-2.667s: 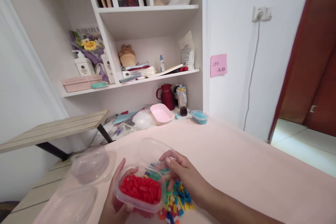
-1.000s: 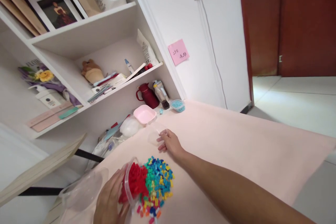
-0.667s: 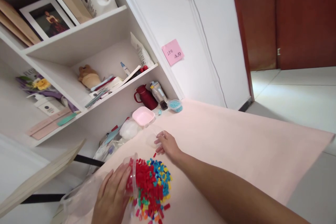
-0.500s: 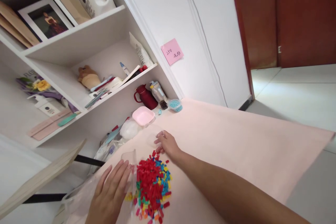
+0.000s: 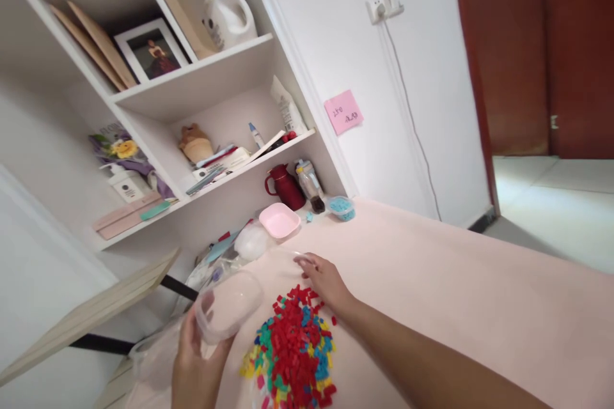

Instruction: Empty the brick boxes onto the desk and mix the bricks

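My left hand grips a clear plastic container by its side, tilted with its wide face towards me, at the left of the table. A heap of small plastic pieces, mostly red with blue, yellow and green ones, lies on the pink tabletop just right of that hand. Beyond the heap, my right hand has its fingers closed on the edge of a thin clear plastic lid. The lid is see-through, so its outline is faint.
A pink tray, a clear tub of light blue pieces, a dark red jug and a bottle stand along the back. White shelves rise behind. A wooden board juts in at left.
My left hand has lifted and tilted the clear container away from the heap, which now spreads further left. My right hand has closed on the clear lid and raised it. The camera view has shifted.
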The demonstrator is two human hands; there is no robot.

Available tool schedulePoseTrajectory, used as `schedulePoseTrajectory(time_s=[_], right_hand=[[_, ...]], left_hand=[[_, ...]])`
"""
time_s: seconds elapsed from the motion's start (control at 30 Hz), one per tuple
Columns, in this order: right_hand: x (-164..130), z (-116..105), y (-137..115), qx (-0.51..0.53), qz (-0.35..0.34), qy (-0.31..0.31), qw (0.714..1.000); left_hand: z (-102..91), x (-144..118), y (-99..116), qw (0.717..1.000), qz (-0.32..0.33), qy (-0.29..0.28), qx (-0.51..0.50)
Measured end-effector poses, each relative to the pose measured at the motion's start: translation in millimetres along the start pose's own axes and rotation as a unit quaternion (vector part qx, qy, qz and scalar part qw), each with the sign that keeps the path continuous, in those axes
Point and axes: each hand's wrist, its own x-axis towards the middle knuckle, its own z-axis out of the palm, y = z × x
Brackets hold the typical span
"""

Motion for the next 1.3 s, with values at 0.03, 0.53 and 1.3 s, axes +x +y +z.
schedulePoseTrajectory(time_s=[0.03,0.53,1.3], right_hand=[[-2,1,-5,-0.01,-0.025,-0.009,1.0],[-49,27,-27,-0.299,-0.198,-0.312,0.88],[-63,38,-20,-0.297,-0.292,-0.258,0.872]], left_hand=[[3.8,-2,-1,0.997,-0.037,0.001,-0.075],[9.8,-30,-31,0.884,-0.227,-0.011,-0.41],[7.8,-41,-28,0.836,-0.184,-0.09,-0.509]])
